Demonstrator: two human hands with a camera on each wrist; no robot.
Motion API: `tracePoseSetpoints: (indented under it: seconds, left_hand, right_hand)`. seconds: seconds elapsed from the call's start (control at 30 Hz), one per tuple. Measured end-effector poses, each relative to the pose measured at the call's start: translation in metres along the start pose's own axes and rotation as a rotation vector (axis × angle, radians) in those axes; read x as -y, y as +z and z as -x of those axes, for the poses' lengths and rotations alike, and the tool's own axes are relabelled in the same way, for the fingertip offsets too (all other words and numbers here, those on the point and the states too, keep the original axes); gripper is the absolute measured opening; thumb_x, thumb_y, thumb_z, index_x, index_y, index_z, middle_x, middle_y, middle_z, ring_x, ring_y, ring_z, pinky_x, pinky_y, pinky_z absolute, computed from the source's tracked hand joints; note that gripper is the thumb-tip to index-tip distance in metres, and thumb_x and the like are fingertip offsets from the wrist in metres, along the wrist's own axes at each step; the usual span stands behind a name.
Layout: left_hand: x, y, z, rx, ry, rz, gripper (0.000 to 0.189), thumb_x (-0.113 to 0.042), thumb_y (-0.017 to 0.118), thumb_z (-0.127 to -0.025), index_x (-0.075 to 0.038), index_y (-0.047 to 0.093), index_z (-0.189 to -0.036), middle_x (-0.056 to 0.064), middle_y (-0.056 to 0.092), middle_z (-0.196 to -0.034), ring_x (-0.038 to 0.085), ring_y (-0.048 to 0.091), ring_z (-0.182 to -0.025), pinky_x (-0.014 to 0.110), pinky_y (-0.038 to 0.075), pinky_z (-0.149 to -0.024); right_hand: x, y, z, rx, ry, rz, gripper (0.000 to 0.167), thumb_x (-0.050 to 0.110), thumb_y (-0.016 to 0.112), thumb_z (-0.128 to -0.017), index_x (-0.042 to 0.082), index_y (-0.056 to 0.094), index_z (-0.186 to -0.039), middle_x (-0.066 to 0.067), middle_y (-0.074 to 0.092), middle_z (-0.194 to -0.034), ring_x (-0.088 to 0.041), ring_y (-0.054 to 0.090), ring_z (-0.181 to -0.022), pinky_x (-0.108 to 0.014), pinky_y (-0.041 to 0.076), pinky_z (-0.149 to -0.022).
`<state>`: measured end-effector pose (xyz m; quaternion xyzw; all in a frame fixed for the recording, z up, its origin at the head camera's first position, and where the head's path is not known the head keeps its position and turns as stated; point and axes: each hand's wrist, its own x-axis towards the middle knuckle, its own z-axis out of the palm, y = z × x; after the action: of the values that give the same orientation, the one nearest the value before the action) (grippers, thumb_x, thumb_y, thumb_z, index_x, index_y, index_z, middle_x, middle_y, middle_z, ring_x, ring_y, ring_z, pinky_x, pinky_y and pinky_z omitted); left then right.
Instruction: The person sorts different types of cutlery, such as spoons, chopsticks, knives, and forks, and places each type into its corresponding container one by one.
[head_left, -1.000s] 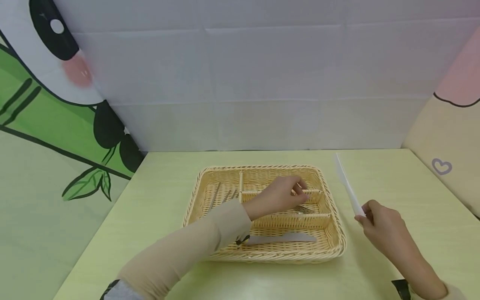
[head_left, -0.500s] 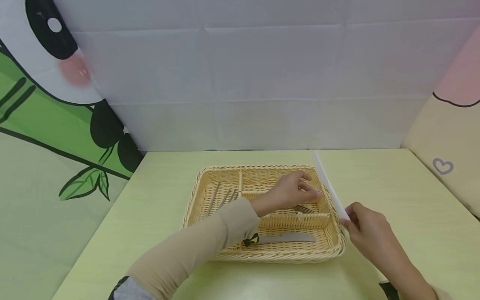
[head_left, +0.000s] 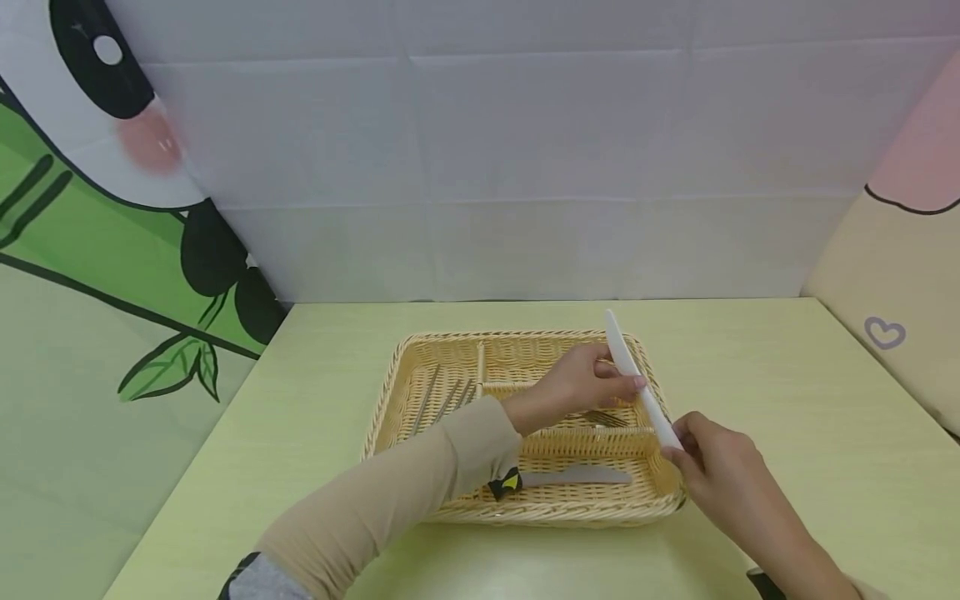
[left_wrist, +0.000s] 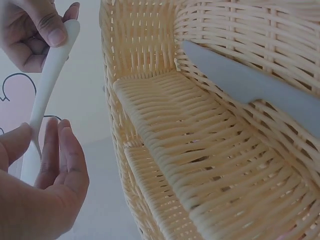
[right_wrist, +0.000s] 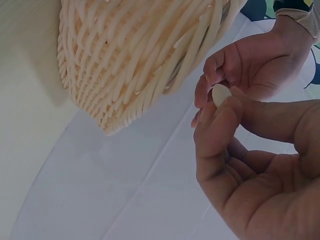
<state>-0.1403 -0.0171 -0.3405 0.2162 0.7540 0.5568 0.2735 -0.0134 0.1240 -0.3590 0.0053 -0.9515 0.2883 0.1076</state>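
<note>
A white table knife (head_left: 621,350) is held slantwise over the right side of the wicker basket (head_left: 555,512), blade end away from me. My right hand (head_left: 727,458) pinches its near end between thumb and fingers. Partway along, my left hand (head_left: 573,385) has its thumb and fingers on either side of the knife. The left wrist view shows the white knife (left_wrist: 49,80) running between both hands, while in the right wrist view only its rounded end (right_wrist: 220,93) pokes out of the right fingers. A greyish knife (head_left: 581,475) lies in the basket's front compartment.
Wicker dividers (head_left: 585,442) split the basket into compartments. Metal fork tines (head_left: 603,418) show in a middle one, and several thin metal utensil ends (head_left: 427,396) in the left one. The basket stands on a pale yellow table (head_left: 315,375), with a whitish wall (head_left: 525,167) behind.
My right hand has moved left with the white knife, from beside the basket to over its right edge. The left hand has shifted slightly right and now meets the knife.
</note>
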Motion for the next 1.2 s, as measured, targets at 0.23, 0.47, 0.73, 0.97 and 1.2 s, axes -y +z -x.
tracePoseSetpoints:
  seconds: [0.23,0.47,0.73,0.97,1.2]
  left_hand:
    - [0.000,-0.001,0.000,-0.003,0.004,0.089,0.025,-0.014,0.066,-0.084,-0.003,0.059,-0.106,0.011,0.070,-0.097,0.018,0.068,-0.083,0.029,0.055,-0.070]
    - [-0.002,-0.002,0.003,-0.019,0.015,0.076,0.020,-0.015,0.062,-0.087,-0.004,0.060,-0.103,0.011,0.070,-0.093,0.026,0.067,-0.091,0.030,0.054,-0.072]
    - [-0.005,-0.008,0.008,-0.037,0.036,0.049,0.022,-0.017,0.058,-0.089,-0.004,0.059,-0.107,0.010,0.069,-0.096,0.024,0.066,-0.093,0.028,0.053,-0.073]
    - [-0.008,-0.019,0.011,-0.071,0.063,-0.027,0.022,-0.020,0.059,-0.089,-0.003,0.060,-0.104,0.010,0.069,-0.097,0.024,0.066,-0.093,0.026,0.053,-0.070]
    - [-0.007,-0.031,0.016,-0.100,0.078,-0.114,0.016,-0.021,0.062,-0.088,-0.008,0.061,-0.097,0.006,0.068,-0.089,0.014,0.065,-0.081,0.025,0.052,-0.068]
  right_hand:
    - [0.003,0.001,0.000,-0.021,-0.034,-0.001,0.014,0.004,0.066,-0.081,-0.003,0.057,-0.089,-0.002,0.055,-0.065,-0.006,0.040,-0.050,-0.019,0.036,-0.041]
    - [0.003,0.003,0.000,-0.044,-0.051,0.015,0.015,0.006,0.067,-0.080,-0.001,0.058,-0.089,0.000,0.056,-0.065,-0.003,0.040,-0.050,-0.019,0.037,-0.042]
    - [0.004,0.005,0.001,-0.064,-0.087,0.010,0.018,0.008,0.069,-0.079,0.000,0.061,-0.093,0.004,0.055,-0.065,-0.001,0.042,-0.051,-0.018,0.037,-0.042]
    - [0.000,0.009,0.003,-0.159,-0.155,0.015,0.018,0.006,0.071,-0.077,0.001,0.062,-0.092,0.006,0.055,-0.066,0.003,0.044,-0.056,-0.018,0.039,-0.047]
    - [-0.007,0.011,0.004,-0.205,-0.170,0.042,0.021,0.010,0.073,-0.076,0.003,0.063,-0.093,-0.003,0.060,-0.082,-0.008,0.052,-0.068,-0.020,0.043,-0.052]
